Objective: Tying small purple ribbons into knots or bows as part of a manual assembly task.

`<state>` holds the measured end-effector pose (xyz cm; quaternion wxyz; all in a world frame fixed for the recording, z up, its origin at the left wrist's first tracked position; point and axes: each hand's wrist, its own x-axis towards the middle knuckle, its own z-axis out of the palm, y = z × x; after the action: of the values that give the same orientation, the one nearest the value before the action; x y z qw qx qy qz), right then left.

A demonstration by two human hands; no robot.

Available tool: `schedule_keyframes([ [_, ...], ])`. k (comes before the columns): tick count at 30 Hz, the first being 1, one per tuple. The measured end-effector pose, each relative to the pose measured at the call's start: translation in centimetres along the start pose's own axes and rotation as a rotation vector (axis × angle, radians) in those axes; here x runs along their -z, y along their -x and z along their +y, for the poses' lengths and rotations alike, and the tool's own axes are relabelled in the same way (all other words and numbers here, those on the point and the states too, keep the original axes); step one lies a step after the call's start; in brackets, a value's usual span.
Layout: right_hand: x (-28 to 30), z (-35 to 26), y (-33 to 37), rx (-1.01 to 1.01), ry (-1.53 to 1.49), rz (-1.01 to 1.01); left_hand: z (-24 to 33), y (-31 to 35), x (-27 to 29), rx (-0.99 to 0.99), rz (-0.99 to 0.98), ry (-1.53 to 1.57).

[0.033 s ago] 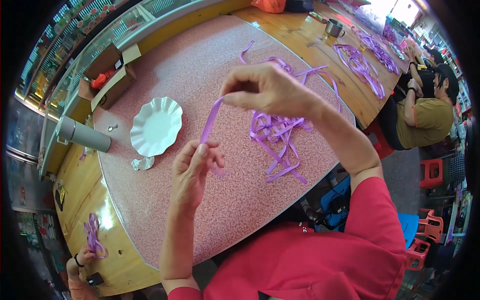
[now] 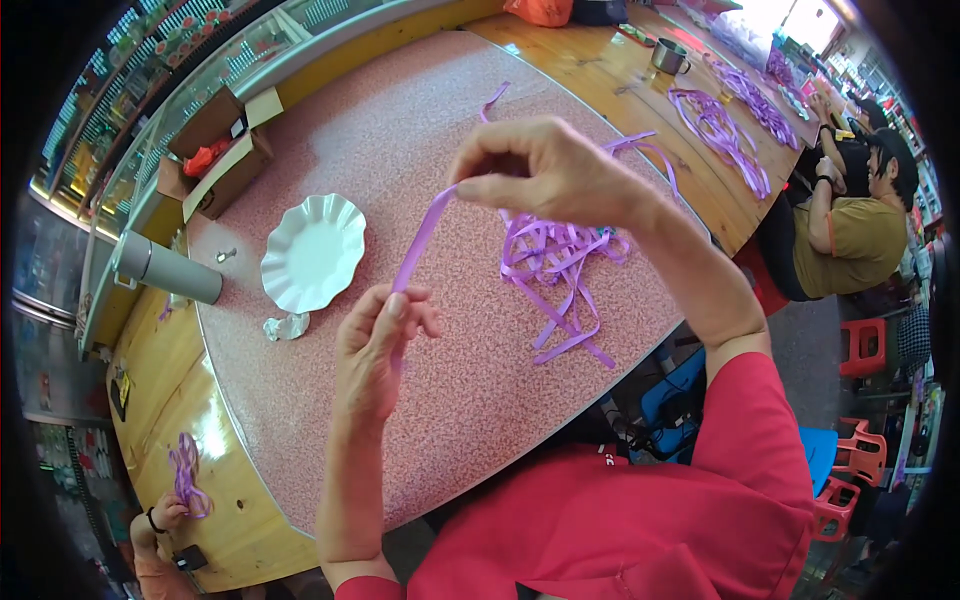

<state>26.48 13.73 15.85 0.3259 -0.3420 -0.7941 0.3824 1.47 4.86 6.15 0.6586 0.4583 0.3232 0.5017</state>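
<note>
A purple ribbon slants taut between my two hands above the pink speckled table. My right hand, the higher one, pinches its upper end between thumb and forefinger. Lower and to the left, my left hand grips the same ribbon between thumb and fingers, with part of it showing below the thumb. A loose heap of purple ribbons lies on the table under and beside my right forearm, partly hidden by it. To the left of my hands sits a white plate with a wavy rim.
Beside the plate are crumpled white paper, a grey flask and an open cardboard box. A metal mug and more ribbons lie on the wooden table. At lower left another person's hand holds purple ribbons. Others sit at right.
My hands have drawn slightly apart: the left has moved a little down and left, the right slightly to the right. A longer stretch of ribbon now shows between them.
</note>
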Motion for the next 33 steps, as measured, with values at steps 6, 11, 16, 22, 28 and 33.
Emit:
schedule_keyframes([
  [6, 3.0, -1.6, 0.9, 0.114, 0.235, -0.104, 2.3, 1.7, 0.8, -0.050, 0.092, 0.028],
  [11, 2.7, -0.2, 1.9, 0.078, 0.295, -0.170, 1.1, 2.7, 4.2, -0.084, 0.241, 0.005],
  [16, -3.5, 4.3, 3.2, 0.436, 1.031, 0.155, -1.5, 2.3, 3.5, 0.123, 0.187, -0.165],
  [22, -12.6, 4.9, 3.2, -0.069, -0.249, -0.112, -1.6, 0.8, 2.6, 0.208, 0.165, -0.221],
  [28, -13.3, 7.6, 2.5, 0.230, 0.102, 0.070, -0.2, -0.9, 4.6, 0.222, 0.053, -0.600],
  [33, -13.1, 8.9, 2.2, 0.214, 0.176, 0.182, 1.1, -5.7, 11.5, -0.145, 0.280, -1.347],
])
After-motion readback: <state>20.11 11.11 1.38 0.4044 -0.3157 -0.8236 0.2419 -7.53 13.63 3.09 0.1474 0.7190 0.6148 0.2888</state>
